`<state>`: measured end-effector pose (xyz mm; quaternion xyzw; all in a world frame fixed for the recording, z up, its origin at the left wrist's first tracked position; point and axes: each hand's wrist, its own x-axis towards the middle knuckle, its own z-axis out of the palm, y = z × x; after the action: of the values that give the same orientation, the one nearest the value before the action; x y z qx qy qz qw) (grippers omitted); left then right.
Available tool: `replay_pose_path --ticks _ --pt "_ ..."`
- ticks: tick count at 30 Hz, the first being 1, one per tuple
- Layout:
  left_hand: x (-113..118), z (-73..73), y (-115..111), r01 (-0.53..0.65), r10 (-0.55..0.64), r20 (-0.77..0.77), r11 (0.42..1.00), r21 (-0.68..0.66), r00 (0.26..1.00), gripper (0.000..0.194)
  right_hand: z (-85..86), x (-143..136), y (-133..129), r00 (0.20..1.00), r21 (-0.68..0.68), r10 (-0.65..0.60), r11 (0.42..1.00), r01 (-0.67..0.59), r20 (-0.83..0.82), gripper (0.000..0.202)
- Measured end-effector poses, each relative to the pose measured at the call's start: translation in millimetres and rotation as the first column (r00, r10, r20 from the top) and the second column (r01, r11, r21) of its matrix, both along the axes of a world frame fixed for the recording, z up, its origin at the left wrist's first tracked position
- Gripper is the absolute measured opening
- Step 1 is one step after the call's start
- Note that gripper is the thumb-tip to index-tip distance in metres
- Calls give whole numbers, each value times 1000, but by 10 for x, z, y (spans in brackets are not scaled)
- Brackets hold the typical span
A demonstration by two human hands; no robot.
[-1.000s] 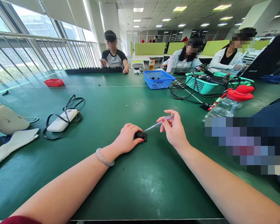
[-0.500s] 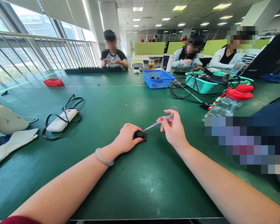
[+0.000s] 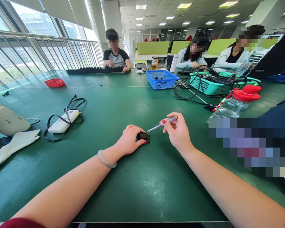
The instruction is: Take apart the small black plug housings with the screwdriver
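My left hand [image 3: 131, 139] lies on the green table [image 3: 104, 196], thumb and fingers closed around a small black part [image 3: 142, 136] with a rounded, dark middle. A pale bangle [image 3: 106, 159] circles the left wrist. In my right hand [image 3: 178, 131] is a slim screwdriver [image 3: 162, 123] with a clear handle, gripped between thumb and fingers. Its shaft slants down to the left, and the tip meets the black part or hovers just over it; I cannot tell which. My left fingers hide some of the part.
On the left lie a white power bank [image 3: 64, 122] with a black strap and a white cloth [image 3: 14, 147]. Farther off stand a red tray [image 3: 54, 83], a blue basket [image 3: 161, 80] and a cable-filled green basket [image 3: 204, 87]. A red-lidded bottle [image 3: 232, 106] stands right; several people sit beyond.
My hands, the black part and the screwdriver keep nearly the same pose; the view shifts slightly. Across the table, a person's hands have moved apart along the long black strip.
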<state>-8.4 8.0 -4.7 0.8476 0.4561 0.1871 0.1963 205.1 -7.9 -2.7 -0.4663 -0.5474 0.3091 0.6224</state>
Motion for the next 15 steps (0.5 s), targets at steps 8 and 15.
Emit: replay_pose_path --ticks 8,15 --pt "2 9 -8 -7 7 -5 1000 -7 1000 27 6 4 1 1000 -27 12 1000 -12 -8 46" --pt "0 3 -4 -12 12 -4 1000 -27 1000 28 8 12 -4 994 -35 91 995 -94 -66 41"
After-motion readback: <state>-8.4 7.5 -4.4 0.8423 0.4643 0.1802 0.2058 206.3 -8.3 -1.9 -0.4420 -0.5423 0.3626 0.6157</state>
